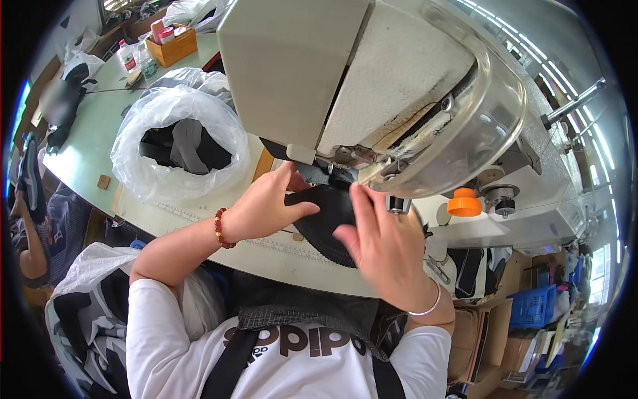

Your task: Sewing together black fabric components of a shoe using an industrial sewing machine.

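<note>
A dark curved piece (329,216) is positioned below the head of a pale sewing machine (292,73), just in from the near edge of the table (292,269). Its left side is met by the left hand (262,206), whose thumb and forefinger are spread apart; whether the material is pinched cannot be told, as the other fingers are hidden. Its right side is overlaid by the right hand (392,253), with forefinger and thumb extended and slightly blurred; whether it is gripped from beneath cannot be told either. Along the near edge, a ruler strip (286,249) is partly covered by the piece. Toward the table's left edge, dark and grey cloth (189,146) is contained in an open, translucent plastic bag (133,153).
</note>
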`<state>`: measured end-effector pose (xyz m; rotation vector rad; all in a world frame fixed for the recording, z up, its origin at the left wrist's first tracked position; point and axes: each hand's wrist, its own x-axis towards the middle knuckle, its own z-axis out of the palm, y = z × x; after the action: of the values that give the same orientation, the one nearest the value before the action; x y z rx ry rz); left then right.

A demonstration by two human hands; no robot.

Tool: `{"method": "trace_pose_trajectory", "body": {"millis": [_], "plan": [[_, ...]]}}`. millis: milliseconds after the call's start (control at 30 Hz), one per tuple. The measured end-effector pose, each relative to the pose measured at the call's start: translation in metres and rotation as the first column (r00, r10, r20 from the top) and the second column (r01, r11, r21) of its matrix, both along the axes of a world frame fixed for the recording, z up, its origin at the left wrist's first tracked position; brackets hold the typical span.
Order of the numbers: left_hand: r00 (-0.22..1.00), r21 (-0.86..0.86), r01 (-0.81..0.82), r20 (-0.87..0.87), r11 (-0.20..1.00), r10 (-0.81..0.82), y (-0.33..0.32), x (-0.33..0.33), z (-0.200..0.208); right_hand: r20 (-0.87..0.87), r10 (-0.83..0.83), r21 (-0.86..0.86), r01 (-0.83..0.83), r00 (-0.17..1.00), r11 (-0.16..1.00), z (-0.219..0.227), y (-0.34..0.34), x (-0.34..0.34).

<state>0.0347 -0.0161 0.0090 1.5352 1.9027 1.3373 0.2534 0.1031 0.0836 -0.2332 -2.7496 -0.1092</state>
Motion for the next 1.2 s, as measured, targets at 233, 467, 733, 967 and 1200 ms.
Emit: {"method": "trace_pose_trajectory", "body": {"millis": [233,467,733,967,1200], "plan": [[0.742,0.109,-0.097,0.67,0.989,-0.001,0.014,0.022,0.007,0.213,0.133,-0.09,-0.116,0.968,0.989,-0.004,0.002,-0.007],[0.577,0.197,-0.273,0.817,0.942,-0.003,0.023,0.03,-0.002,0.171,0.131,0.189,-0.163,0.976,0.968,-0.019,0.009,-0.008],[0.89,0.568,-0.27,0.456,0.777,-0.024,0.027,0.039,-0.034,0.115,0.171,0.036,-0.176,0.978,0.984,-0.017,0.013,-0.008],[0.683,0.409,-0.392,0.73,0.824,-0.037,0.025,0.029,-0.039,0.065,0.166,0.04,-0.169,0.984,0.985,-0.023,0.004,-0.012],[0.768,0.323,-0.182,0.637,0.929,-0.071,0.006,0.015,-0.046,-0.03,0.15,0.036,-0.149,0.988,0.988,-0.022,-0.009,-0.006]]}}
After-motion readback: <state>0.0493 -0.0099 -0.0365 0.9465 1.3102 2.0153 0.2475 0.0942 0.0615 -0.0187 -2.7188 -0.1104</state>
